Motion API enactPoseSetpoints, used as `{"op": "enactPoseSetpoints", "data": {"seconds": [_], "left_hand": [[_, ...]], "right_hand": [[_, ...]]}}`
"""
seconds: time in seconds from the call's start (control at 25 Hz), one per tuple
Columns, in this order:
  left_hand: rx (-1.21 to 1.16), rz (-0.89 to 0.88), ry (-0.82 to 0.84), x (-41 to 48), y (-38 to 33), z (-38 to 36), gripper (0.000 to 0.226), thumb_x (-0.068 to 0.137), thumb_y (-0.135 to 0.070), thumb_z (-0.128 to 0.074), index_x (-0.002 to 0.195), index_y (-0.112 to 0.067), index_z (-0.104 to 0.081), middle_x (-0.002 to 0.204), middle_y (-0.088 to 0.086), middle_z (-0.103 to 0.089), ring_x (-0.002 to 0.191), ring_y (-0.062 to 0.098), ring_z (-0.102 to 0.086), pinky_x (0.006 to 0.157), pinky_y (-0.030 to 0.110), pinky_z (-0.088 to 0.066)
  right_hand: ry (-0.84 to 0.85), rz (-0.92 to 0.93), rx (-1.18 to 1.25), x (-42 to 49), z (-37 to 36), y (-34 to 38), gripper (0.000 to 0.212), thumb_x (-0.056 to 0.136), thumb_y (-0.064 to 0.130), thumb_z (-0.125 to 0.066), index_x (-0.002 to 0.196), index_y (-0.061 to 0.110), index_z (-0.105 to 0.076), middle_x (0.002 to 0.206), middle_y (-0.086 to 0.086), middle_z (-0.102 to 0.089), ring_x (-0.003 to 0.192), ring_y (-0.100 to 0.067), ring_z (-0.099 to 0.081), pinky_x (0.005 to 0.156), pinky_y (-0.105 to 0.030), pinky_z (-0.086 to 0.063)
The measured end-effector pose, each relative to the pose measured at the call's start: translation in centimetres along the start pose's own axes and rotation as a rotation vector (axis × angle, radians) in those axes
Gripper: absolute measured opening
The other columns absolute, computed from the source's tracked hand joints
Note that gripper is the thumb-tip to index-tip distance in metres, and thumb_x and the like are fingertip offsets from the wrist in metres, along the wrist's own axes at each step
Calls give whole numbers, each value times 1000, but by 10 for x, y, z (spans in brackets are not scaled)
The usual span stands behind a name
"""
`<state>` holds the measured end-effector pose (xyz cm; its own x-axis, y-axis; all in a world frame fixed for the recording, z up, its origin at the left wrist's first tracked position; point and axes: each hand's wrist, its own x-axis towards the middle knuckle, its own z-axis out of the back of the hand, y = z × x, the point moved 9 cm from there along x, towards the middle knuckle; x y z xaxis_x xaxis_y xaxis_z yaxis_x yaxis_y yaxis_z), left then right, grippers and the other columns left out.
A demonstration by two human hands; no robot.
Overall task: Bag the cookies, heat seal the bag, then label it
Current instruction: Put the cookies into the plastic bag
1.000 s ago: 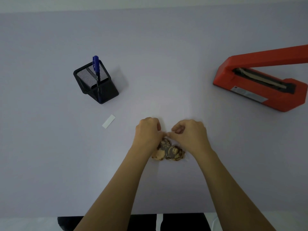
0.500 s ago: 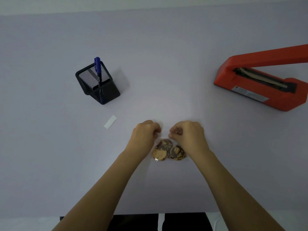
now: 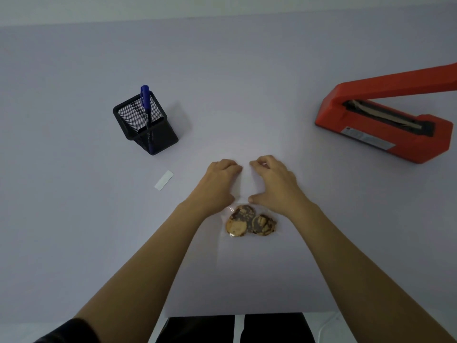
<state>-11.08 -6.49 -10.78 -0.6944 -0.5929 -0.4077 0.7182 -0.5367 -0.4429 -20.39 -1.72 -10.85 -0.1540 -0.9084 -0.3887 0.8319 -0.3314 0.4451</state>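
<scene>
A clear plastic bag [image 3: 243, 186] lies flat on the table with its mouth pointing away from me. Two chocolate-chip cookies [image 3: 249, 221] sit inside at its near end. My left hand [image 3: 217, 184] presses on the bag's left side, fingers curled at its far edge. My right hand [image 3: 273, 184] rests on the right side, thumb spread toward the cookies and fingertips at the far edge. A red heat sealer [image 3: 385, 125] stands at the right with its arm raised. A small white label [image 3: 164, 180] lies to the left.
A black mesh pen holder [image 3: 146, 125] with a blue marker [image 3: 146, 105] stands at the left, behind the label. The table's near edge runs just below my forearms, with dark clothing beneath it.
Both hands have moved away from me along the bag, from the cookies to its far end. The cookies, earlier half hidden under the hands, now lie uncovered and side by side.
</scene>
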Motion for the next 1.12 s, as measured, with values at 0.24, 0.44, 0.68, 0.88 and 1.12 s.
{"op": "enactPoseSetpoints", "data": {"seconds": [0.24,0.44,0.68,0.88,1.12], "left_hand": [[-94,46,-141,-11,3,-2,51,79,0,-63,126,-15,-49,129,2,-46,119,24,-37,89,23,-33],[-84,38,-187,-19,3,-8,31,85,-1,-56,111,-14,-65,114,5,-60,108,25,-50,84,18,-32],[-43,30,-61,-5,1,0,66,79,-4,-64,140,-14,-39,145,3,-37,129,24,-33,103,28,-31],[-44,44,53,5,2,-2,84,76,-8,-68,146,-11,-22,152,4,-21,137,25,-20,111,37,-27],[-86,62,-191,-12,9,0,47,76,-7,-67,120,-19,-55,125,2,-48,119,24,-34,95,28,-36]], "right_hand": [[-118,-34,155,-14,-2,-3,62,74,19,-75,128,14,-44,119,-7,-49,113,-23,-45,92,-35,-39],[-156,-22,251,-18,-6,-3,30,77,10,-72,106,12,-65,103,-6,-62,96,-20,-60,85,-32,-49],[-39,-45,29,-7,-3,-1,71,76,26,-73,137,22,-37,136,2,-36,126,-20,-35,93,-43,-37],[46,-77,-42,3,1,-8,93,67,39,-77,142,26,-22,141,0,-23,128,-23,-25,98,-47,-28],[-113,-77,-51,-12,2,-5,43,77,35,-71,113,23,-51,112,2,-52,108,-21,-44,84,-36,-29]]}}
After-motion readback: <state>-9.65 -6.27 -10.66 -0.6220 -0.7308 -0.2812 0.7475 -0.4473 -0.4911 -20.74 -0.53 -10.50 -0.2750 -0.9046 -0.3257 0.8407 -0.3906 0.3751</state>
